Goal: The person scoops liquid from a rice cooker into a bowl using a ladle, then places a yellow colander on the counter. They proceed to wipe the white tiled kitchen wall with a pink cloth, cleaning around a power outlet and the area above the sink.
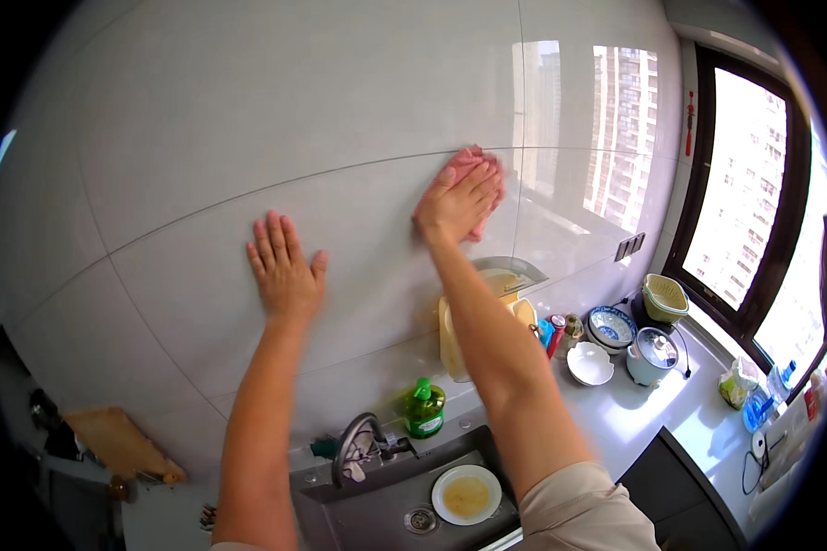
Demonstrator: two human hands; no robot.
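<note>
My right hand [458, 200] presses a folded pink cloth [474, 160] flat on the glossy tiled wall [372, 227], just under a horizontal tile joint. The cloth shows around my fingers and below my palm. To the left and lower, my left hand [287, 275] rests on the same wall with its fingers spread and nothing in it. Beneath both arms lies a dark sink [365, 516] with a curved faucet [348, 441]. A white plate [466, 494] with a yellowish middle sits in the sink beside the drain [420, 519].
A green dish soap bottle [424, 412] stands behind the sink. Rightward along the counter [596, 420] are bowls [612, 326], a small lidded pot [652, 356] and a basket [665, 296]. A wall socket [630, 246] and window [737, 179] are right; a wooden cutting board [120, 441] leans left.
</note>
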